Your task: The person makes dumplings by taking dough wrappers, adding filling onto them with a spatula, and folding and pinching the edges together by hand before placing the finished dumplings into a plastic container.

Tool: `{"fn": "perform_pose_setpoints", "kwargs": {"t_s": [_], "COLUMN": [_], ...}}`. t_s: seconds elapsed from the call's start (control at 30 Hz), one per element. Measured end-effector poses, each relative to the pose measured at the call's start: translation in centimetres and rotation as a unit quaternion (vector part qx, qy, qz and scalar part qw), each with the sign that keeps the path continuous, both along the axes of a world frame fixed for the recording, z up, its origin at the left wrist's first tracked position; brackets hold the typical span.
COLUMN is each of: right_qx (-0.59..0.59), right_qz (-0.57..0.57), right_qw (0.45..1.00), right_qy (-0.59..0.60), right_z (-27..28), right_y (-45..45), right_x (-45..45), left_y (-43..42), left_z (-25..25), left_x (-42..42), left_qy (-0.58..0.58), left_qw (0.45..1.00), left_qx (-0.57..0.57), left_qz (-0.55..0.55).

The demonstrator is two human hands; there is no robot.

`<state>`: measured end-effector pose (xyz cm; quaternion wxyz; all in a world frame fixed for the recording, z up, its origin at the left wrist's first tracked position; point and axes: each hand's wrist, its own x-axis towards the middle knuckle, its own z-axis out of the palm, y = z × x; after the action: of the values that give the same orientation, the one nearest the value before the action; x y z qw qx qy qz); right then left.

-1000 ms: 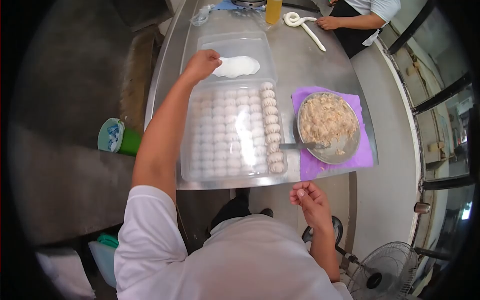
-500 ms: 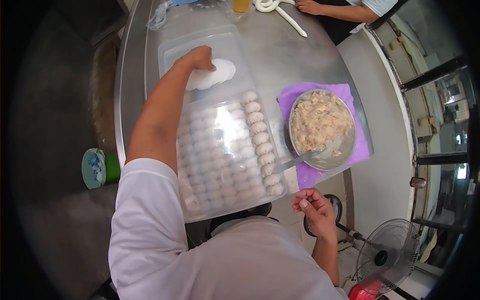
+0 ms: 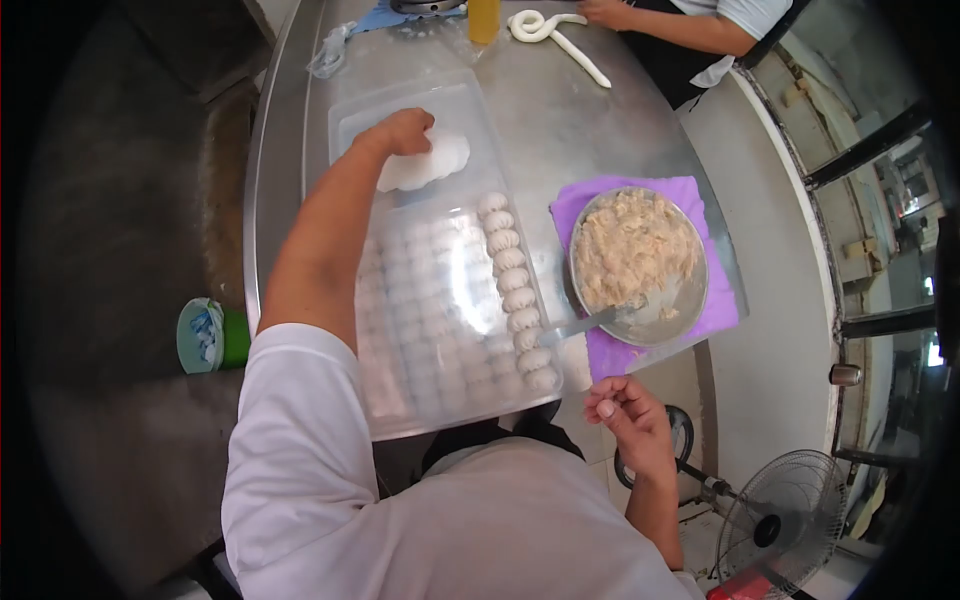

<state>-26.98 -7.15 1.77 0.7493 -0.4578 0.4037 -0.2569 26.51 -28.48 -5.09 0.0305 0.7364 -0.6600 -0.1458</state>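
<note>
Currently at the dough rounds (image 3: pixel 442 160): white, overlapping, lying in the far clear tray (image 3: pixel 349 108) on the table (image 3: pixel 545 140). My left hand (image 3: pixel 408 133) is on their near-left side, fingers bent down onto them; cannot tell whether a round is pinched. My right hand (image 3: pixel 632 420) hangs just off the table edge, loosely curled, nothing visible in it; whether the thumb meets the fingers is unclear.

Nearer me, pleated buns (image 3: pixel 519 299) line the right side of the near tray (image 3: pixel 395 425). To their right, the bowl (image 3: pixel 697 318) of filling (image 3: pixel 635 245) sits on a purple cloth (image 3: pixel 722 305), a spatula (image 3: pixel 580 326) bridging bowl and tray.

Judgement: step in hand is picking up a wrapper. Next move calls for a light thumb-and-finger pinch on one edge, since the rounds may cling together.
</note>
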Motion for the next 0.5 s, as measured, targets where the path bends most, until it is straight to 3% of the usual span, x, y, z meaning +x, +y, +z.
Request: {"fn": "perform_pose_setpoints", "kwargs": {"t_s": [0.1,0.17,0.2,0.23,0.3,0.33,0.4,0.43,0.5], "right_qx": [-0.016,-0.028,-0.027,-0.025,-0.056,-0.088,-0.135,-0.153,-0.182], "right_qz": [0.016,0.037,0.051,0.065,0.109,0.140,0.168,0.159,0.154], "right_qw": [1.000,0.998,0.997,0.995,0.989,0.982,0.969,0.965,0.953], "right_qy": [-0.013,-0.045,-0.060,-0.073,-0.087,-0.091,-0.123,-0.145,-0.185], "right_z": [0.8,0.9,1.0,1.1,1.6,1.9,1.8,2.6,3.2], "right_y": [-0.8,-1.6,-2.1,-2.8,-4.3,-5.2,-7.1,-7.5,-7.9], "right_x": [-1.2,-1.6,-1.8,-1.8,-1.4,-0.8,1.2,2.9,7.0], "left_y": [2.5,5.2,6.1,7.5,11.2,13.1,17.1,18.8,22.3], "left_z": [4.5,8.1,9.6,11.4,14.5,16.1,18.5,18.9,18.9], "left_x": [-0.5,-1.8,-1.5,-2.3,-5.0,-7.0,-12.3,-14.7,-19.2], "left_qy": [-0.008,0.007,0.115,0.103,0.331,0.320,0.510,0.502,0.645], "left_qw": [0.998,0.988,0.982,0.982,0.896,0.897,0.770,0.771,0.654], "left_qx": [-0.047,-0.152,-0.128,-0.132,-0.257,-0.262,-0.329,-0.334,-0.315], "left_qz": [-0.038,0.031,0.074,0.083,0.145,0.154,0.195,0.206,0.237]}}
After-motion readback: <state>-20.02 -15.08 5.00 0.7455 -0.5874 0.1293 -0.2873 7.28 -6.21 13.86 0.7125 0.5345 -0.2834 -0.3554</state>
